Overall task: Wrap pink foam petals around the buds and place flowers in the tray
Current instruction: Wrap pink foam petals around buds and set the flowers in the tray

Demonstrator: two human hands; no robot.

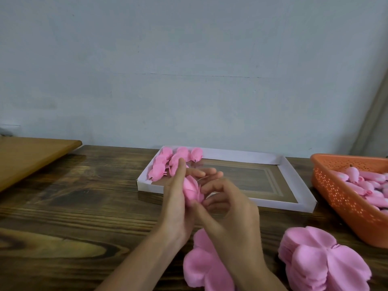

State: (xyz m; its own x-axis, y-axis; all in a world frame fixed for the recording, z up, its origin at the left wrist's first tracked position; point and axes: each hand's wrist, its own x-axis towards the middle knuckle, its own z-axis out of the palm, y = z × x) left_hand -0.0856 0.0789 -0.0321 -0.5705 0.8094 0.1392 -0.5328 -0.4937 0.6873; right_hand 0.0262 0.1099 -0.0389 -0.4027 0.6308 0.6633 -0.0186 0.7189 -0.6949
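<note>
A pink foam flower (192,189) is held between both hands above the table, in front of the white tray (294,175). My left hand (178,198) cups it from the left with fingers stretched behind it. My right hand (226,204) pinches its right side with thumb and curled fingers. Several finished pink flowers (168,163) lie in the tray's far left corner. Two stacks of pink foam petals lie near me: one (201,267) under my right forearm, one (323,261) at the right.
An orange perforated basket (344,198) full of pink buds (365,181) stands at the right edge. A lighter wooden board (31,158) sits at the far left. The dark wooden table (73,206) backs onto a pale wall.
</note>
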